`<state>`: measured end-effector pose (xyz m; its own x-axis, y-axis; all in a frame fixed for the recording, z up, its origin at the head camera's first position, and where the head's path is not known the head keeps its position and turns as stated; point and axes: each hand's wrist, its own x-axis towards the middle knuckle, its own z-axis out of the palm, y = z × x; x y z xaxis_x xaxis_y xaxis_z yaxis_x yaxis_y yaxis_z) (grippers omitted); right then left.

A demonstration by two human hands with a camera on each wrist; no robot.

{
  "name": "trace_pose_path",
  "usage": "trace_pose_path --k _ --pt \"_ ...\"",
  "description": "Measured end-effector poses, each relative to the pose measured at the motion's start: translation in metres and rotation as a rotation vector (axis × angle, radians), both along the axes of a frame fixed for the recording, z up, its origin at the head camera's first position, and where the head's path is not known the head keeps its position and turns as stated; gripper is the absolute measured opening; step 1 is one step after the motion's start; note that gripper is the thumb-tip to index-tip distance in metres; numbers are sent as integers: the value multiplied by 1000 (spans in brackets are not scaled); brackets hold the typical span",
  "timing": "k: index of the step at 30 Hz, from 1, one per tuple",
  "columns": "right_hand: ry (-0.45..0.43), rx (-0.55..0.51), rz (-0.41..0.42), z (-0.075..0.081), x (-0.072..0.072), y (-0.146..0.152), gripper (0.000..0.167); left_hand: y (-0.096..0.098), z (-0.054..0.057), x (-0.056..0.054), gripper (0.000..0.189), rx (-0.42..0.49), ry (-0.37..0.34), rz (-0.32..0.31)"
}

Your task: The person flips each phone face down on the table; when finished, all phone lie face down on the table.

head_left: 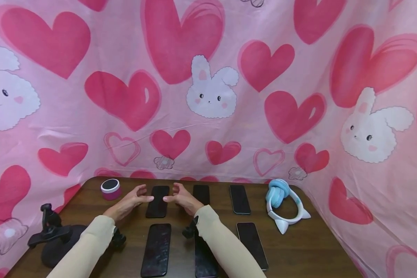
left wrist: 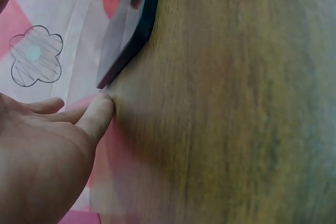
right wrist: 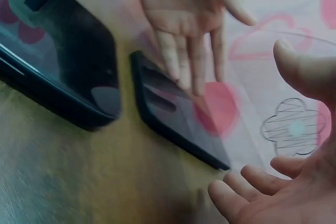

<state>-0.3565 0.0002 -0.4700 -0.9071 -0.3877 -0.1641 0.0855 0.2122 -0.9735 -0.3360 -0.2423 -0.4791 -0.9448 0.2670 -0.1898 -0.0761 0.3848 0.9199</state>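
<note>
A black smartphone (head_left: 158, 206) lies flat in the back row, between my two hands. My left hand (head_left: 130, 200) is at its left side, fingers extended and thumb toward the screen. On its right side is my right hand (head_left: 185, 199), fingers loosely bent and thumb pointing inward. Neither hand holds anything. In the left wrist view, the left hand (left wrist: 47, 156) has its fingertips close to the corner of the phone (left wrist: 137, 38). The right wrist view shows both palms facing each other across the phone (right wrist: 173, 124), whose glossy screen reflects fingers.
More phones lie in two rows, including a front-left one (head_left: 156, 250) and a back-right one (head_left: 240, 199). A pink-and-white round speaker (head_left: 111, 189) stands back left. Cat-ear headphones (head_left: 287, 204) lie right. A black stand (head_left: 55, 235) is left. Pink curtain (head_left: 208, 135) borders the wooden table.
</note>
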Motion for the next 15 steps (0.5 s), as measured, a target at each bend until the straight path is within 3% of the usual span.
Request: trace_pose_path --k 5,15 --pt "3 28 -10 -10 1 -16 85 -1 0 1 100 3 -8 -8" --pt "-3 -13 -33 -9 4 -24 84 3 -2 -2 97 19 -9 -14"
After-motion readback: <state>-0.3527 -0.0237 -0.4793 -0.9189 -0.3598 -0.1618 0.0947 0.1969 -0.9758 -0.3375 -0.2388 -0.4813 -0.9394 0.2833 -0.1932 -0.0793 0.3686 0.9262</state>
